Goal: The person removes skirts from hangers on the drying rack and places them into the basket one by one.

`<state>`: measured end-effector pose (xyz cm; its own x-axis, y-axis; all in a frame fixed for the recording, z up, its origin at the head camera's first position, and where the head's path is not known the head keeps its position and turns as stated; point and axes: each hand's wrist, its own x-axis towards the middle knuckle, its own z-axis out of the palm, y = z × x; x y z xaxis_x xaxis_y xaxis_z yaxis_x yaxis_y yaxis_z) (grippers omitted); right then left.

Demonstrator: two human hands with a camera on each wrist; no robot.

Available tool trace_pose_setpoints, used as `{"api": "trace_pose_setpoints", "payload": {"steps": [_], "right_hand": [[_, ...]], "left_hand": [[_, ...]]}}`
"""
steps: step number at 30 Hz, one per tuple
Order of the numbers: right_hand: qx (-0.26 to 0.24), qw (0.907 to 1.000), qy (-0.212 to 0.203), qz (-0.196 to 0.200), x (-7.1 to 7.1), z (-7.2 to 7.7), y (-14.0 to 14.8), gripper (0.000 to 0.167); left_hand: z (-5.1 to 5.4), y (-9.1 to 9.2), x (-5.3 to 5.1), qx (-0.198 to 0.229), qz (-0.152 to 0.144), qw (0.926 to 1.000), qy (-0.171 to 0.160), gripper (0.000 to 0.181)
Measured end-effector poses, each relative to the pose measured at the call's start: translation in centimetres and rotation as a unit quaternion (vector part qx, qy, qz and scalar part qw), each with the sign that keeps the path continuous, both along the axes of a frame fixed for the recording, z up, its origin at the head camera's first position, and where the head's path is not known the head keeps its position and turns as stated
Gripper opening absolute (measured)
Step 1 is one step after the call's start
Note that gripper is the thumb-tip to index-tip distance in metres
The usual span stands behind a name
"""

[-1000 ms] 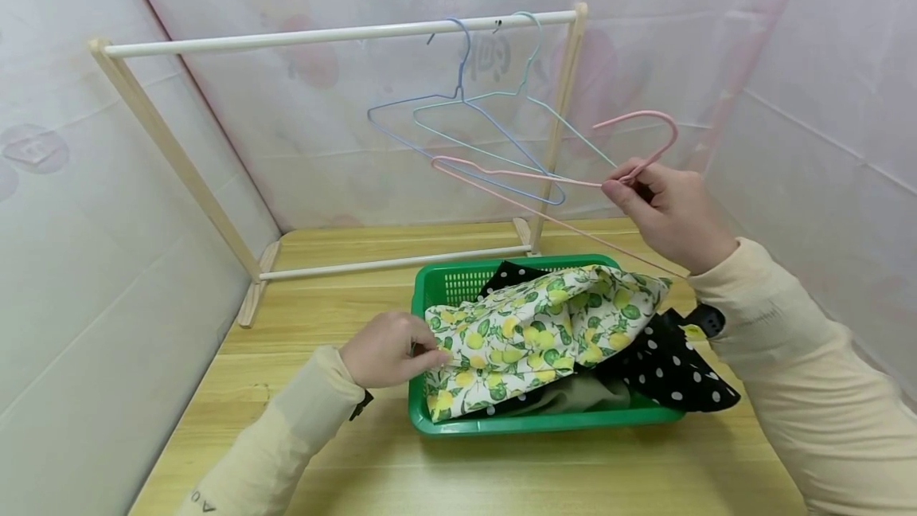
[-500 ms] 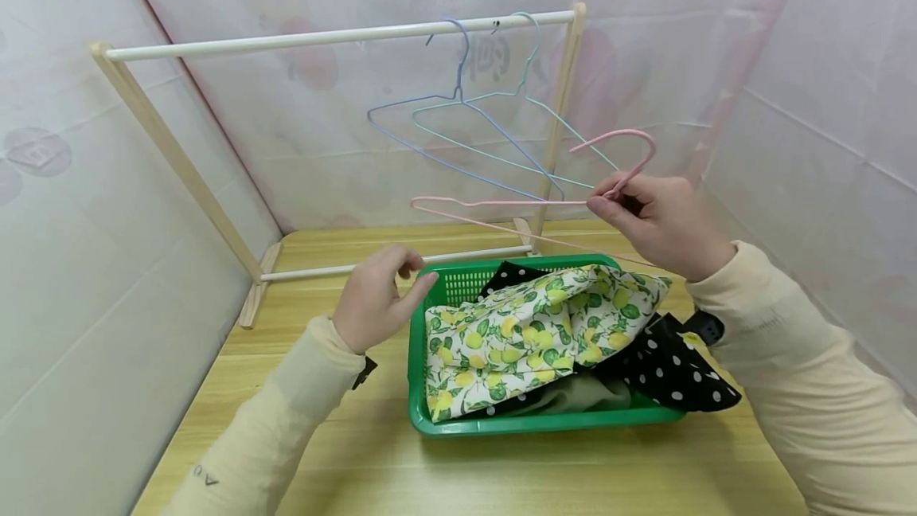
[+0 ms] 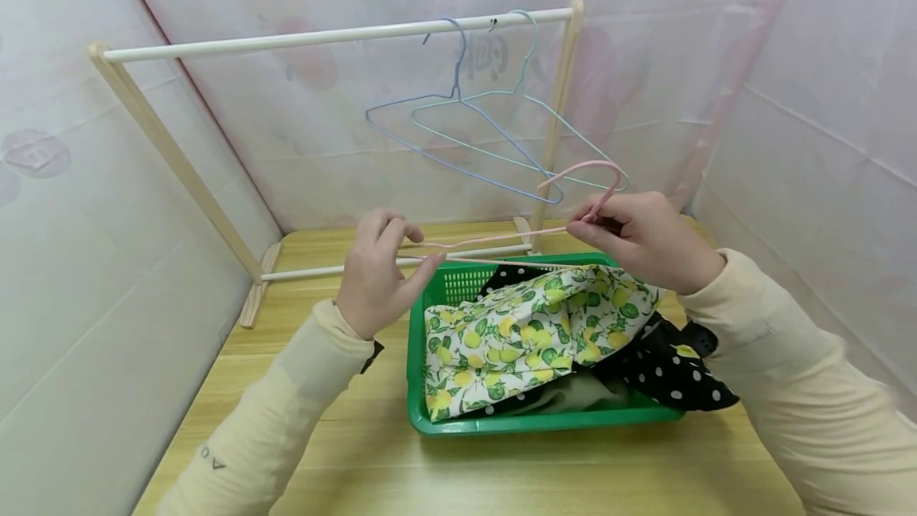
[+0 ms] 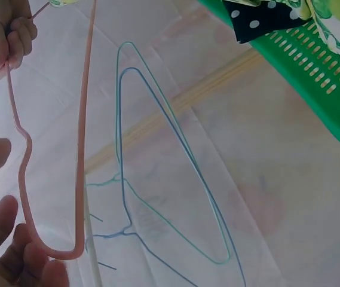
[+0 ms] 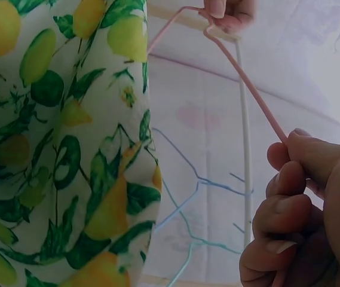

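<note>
My right hand [image 3: 648,241] pinches a pink wire hanger [image 3: 494,240] at the neck, below its hook, and holds it above the back of a green basket [image 3: 552,422]. At the hanger's left end is my left hand [image 3: 376,277]. In the left wrist view the fingertips [image 4: 35,254] lie against the hanger's bent corner, while the thumb stands apart. A white cloth with a lemon print [image 3: 509,333] lies on top in the basket. Under it are a black polka-dot cloth [image 3: 673,369], hanging over the right rim, and a greyish-green cloth [image 3: 583,392].
Behind the basket stands a rack with a white rail [image 3: 301,40] and wooden legs [image 3: 179,158]. A blue hanger [image 3: 458,94] and a mint-green hanger [image 3: 526,94] hang near the rail's right end. Everything stands on a wooden table [image 3: 337,452] between pale cloth walls.
My left hand has left the lemon cloth and moved up to the pink hanger's left end. My right hand has brought the hanger down and a little left.
</note>
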<state>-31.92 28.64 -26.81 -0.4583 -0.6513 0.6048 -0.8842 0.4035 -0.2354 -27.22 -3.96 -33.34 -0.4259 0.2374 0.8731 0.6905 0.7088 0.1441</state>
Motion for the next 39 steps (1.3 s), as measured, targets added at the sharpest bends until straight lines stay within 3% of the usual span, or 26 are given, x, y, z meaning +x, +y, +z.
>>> {"api": "trace_pose_setpoints", "payload": {"steps": [4,10,15,22,34,39], "right_hand": [[0.006,0.9996,0.001,0.029,0.1,-0.3,-0.5,0.006],[0.01,0.9987,-0.005,0.05,0.6,-0.5,-1.2,0.014],[0.011,0.9987,-0.006,0.049,0.6,-0.7,-1.2,0.014],[0.0,0.9973,-0.015,0.072,0.0,-0.7,-0.9,0.018],[-0.006,0.9991,-0.034,-0.022,-0.9,-1.0,1.3,0.019],[-0.006,0.9989,-0.015,-0.045,-1.4,-1.2,2.1,0.014]], "left_hand": [[0.3,0.2,0.0,-0.04,-0.018,0.9989,-0.015,0.028],[0.3,0.6,0.2,-0.087,-0.063,0.9938,-0.029,0.008],[0.1,0.5,0.3,-0.089,-0.081,0.9925,-0.023,0.008],[0.1,-0.3,0.3,-0.071,-0.079,0.9942,-0.019,0.004],[0.3,-3.5,0.6,-0.01,-0.083,0.9959,-0.033,0.005],[0.0,-4.5,0.8,0.005,-0.077,0.9965,-0.031,0.006]]}}
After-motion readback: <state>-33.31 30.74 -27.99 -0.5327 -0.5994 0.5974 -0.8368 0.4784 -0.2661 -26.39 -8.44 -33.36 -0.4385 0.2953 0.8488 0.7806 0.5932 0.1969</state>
